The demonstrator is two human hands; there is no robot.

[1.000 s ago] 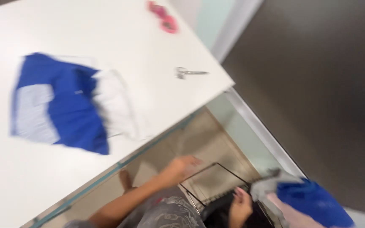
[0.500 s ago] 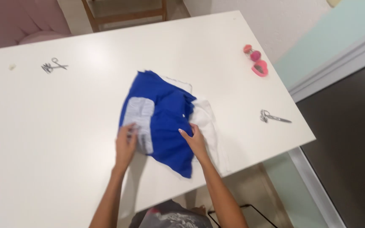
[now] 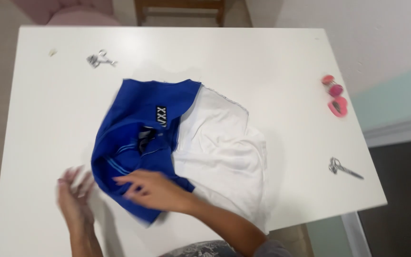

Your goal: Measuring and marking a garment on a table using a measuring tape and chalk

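On the white table (image 3: pixel 272 62), a little left of its middle, lies a crumpled garment (image 3: pixel 167 143) of blue and white cloth, the blue part bunched to the left and the white part spread flatter to the right and toward the near edge. It looks light and limp, a soft knit that would sag and fold wherever it is lifted and would slide easily over the smooth top; nothing about it seems fragile. A pinch at a hem, a seam or the thicker blue band near the neck would likely give a firmer hold than the loose middle, and two holds well apart would keep it from drooping. The right hand (image 3: pixel 155 190) rests flat on the near blue edge, fingers spread and touching the cloth, pressing rather than closed around it, so its grip is wide. The left hand (image 3: pixel 74 192) is blurred, just left of the blue cloth and apart from it, fingers loosely open and holding nothing. The garment thus lies under and beyond the right hand and to the right of the left one. Small metal scissors (image 3: pixel 344 168) lie near the right edge, another pair (image 3: pixel 100 59) at the far left, and pink round things (image 3: pixel 335 95) at the far right.
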